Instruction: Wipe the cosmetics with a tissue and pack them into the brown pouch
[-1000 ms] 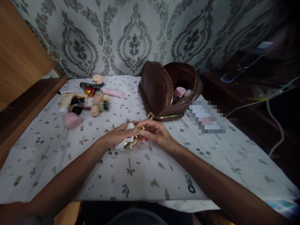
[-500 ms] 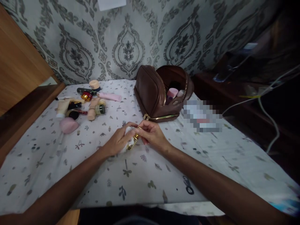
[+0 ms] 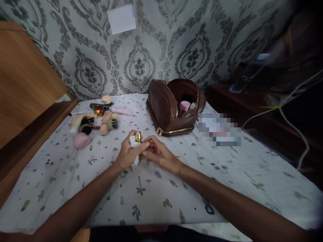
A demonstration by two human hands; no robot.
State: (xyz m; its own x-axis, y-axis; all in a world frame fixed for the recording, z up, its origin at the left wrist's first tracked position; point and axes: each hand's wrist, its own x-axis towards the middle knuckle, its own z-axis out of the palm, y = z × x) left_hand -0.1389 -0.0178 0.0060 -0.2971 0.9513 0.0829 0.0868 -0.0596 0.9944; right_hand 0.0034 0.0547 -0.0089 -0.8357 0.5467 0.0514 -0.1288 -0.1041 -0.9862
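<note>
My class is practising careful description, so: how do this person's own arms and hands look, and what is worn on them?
The left hand and right hand are ungloved. Slim forearms show no sleeves, watch or bracelet. Rings and nail details are too small to tell.

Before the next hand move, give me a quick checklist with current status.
1. Gold item secured in left hand: ok, gripped together with the white cloth.
2. Right hand contact with the gold item: cannot tell; its fingertips are close to the left thumb and overlap hides the contact.
3. Brown bag open: ok, its mouth gapes, with a pink-topped container visible inside.
4. Pink sponge away from both hands: ok, it lies on the tablecloth, left of them.
5. Pixelated patch right of the bag identified: cannot tell.
</note>
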